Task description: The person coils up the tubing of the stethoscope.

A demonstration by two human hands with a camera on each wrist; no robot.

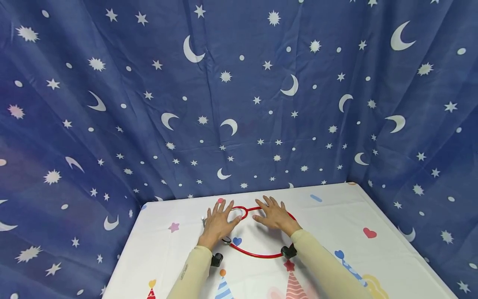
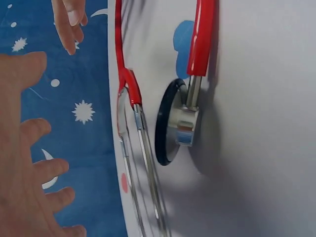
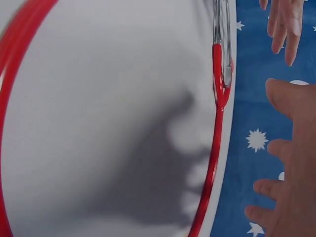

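Observation:
A stethoscope with red tubing (image 1: 257, 256) lies on the white tabletop, its tube curved in a wide loop. Over its left side hovers my left hand (image 1: 218, 226), fingers spread and holding nothing. In the left wrist view the silver chest piece (image 2: 185, 128) with a dark rim stands on edge. Metal ear tubes (image 2: 148, 170) run from the red fork (image 3: 220, 96); in the head view the left hand partly covers them. My right hand (image 1: 276, 216), also spread and gripping nothing, hangs over the loop's right side. Its shadow falls inside the loop in the right wrist view.
The white tablecloth (image 1: 328, 224) carries printed hearts, stars and party hats. A blue curtain (image 1: 254, 104) with moons and stars rises behind the table and along its sides. Black wrist cameras (image 1: 288, 251) sit below both wrists.

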